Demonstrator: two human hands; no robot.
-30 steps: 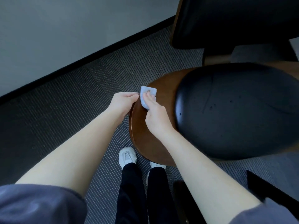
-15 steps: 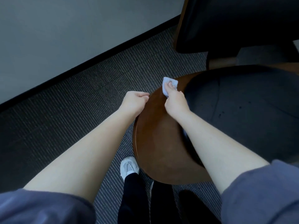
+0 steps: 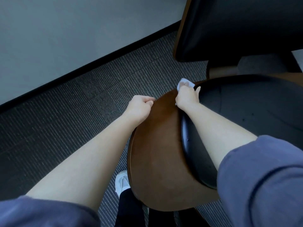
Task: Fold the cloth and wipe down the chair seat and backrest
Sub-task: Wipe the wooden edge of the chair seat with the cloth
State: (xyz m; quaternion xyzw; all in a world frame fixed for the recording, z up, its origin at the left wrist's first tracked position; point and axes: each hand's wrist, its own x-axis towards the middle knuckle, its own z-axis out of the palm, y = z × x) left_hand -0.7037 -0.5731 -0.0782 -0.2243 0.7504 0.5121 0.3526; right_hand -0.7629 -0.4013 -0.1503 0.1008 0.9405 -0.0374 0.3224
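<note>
the floor [image 3: 82, 120] is a dark carpet with fine parallel ribs. it runs from the near left to the far right, where it meets a black skirting strip [image 3: 91, 63] at the foot of a pale wall [image 3: 65, 30]. one white shoe [image 3: 122, 181] stands on the carpet at the near centre, partly hidden by the seat edge. the chair seat [image 3: 155, 153] is a brown wooden shell. a black cushion [image 3: 254, 104] lies on its right part, and the wood shows as a wide band on the left. a small white cloth [image 3: 183, 82] sits at the far rim of the wood, just beside the cushion edge, gripped by the right hand [image 3: 187, 96].
</note>
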